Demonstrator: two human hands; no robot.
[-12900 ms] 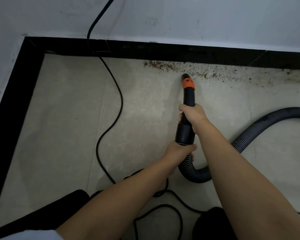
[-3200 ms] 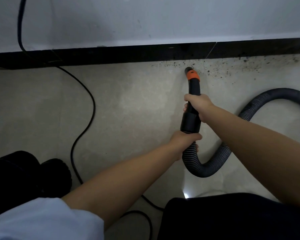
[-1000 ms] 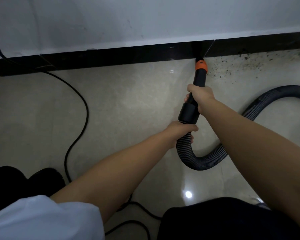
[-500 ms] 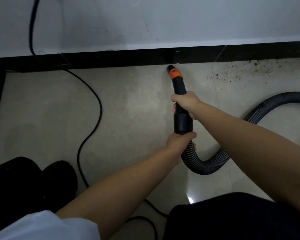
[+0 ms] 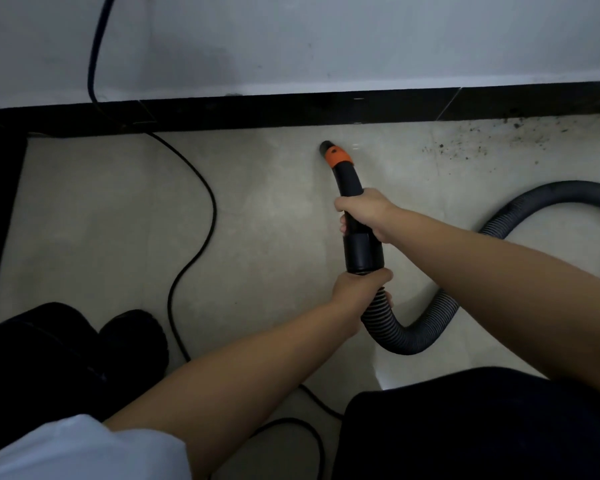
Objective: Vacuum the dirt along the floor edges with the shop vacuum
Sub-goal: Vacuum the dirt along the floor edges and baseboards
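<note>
**Nozzle down near the skirting, dirt off to the right**

The person crouches over a pale tiled floor [image 5: 257, 220] and works with 2 hands on the vacuum. The right hand [image 5: 364, 211] is wrapped around the black nozzle [image 5: 350, 183], fingers curled under it and knuckles on top. The left hand [image 5: 355, 285] grips lower down, curled round the top of the ribbed hose [image 5: 395, 332] right where it meets the thick black collar [image 5: 362, 252]. Both holds look firm, neither hand spread.

The nozzle slants forward and to the left, an orange band [image 5: 338, 157] near its tip, and the dark tip sits at the floor just short of the black skirting [image 5: 291, 110] that runs along the foot of the grey wall [image 5: 326, 43]. I cannot tell whether the tip touches the tile.

Behind the left hand the hose loops down, swings right and climbs away out of view at the right edge.

The dirt [image 5: 471, 143] lies as dark specks scattered along the floor edge to the right of the nozzle, well apart from its tip.

A black cable [image 5: 201, 233] drops down the wall at the left, crosses the skirting and snakes over the floor towards the person, curling near the bottom. A dark shoe [image 5: 136, 337] stands beside the cable at the lower left, and a white sleeve [image 5: 77, 452] shows on the left arm.
</note>
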